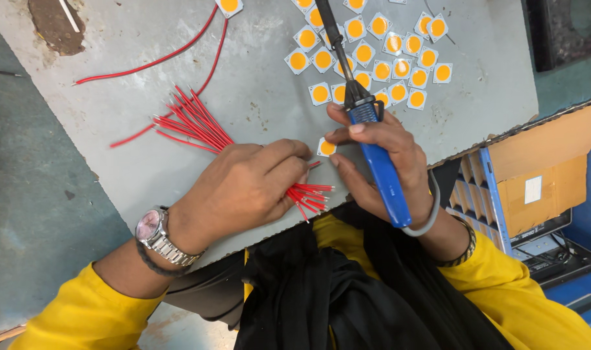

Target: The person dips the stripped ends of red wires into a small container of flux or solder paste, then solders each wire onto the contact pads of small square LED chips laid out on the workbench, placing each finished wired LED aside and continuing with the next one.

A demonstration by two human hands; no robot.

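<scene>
My left hand (pixel 247 185) grips a bundle of short red wires (pixel 195 123) that fans out over the grey board (pixel 243 84). One wire end reaches toward a small square LED chip (pixel 326 148) with a yellow centre, lying between my two hands. My right hand (pixel 379 162) holds a soldering iron with a blue handle (pixel 383 172); its dark shaft (pixel 334 39) points away from me across the board. The fingertips of that hand rest beside the chip.
Several more square yellow LED chips (pixel 379 58) lie scattered at the board's far side. Two long red wires (pixel 179 48) curve across the board. An open cardboard box with dividers (pixel 528 175) stands at the right. A metal watch (pixel 156 233) is on my left wrist.
</scene>
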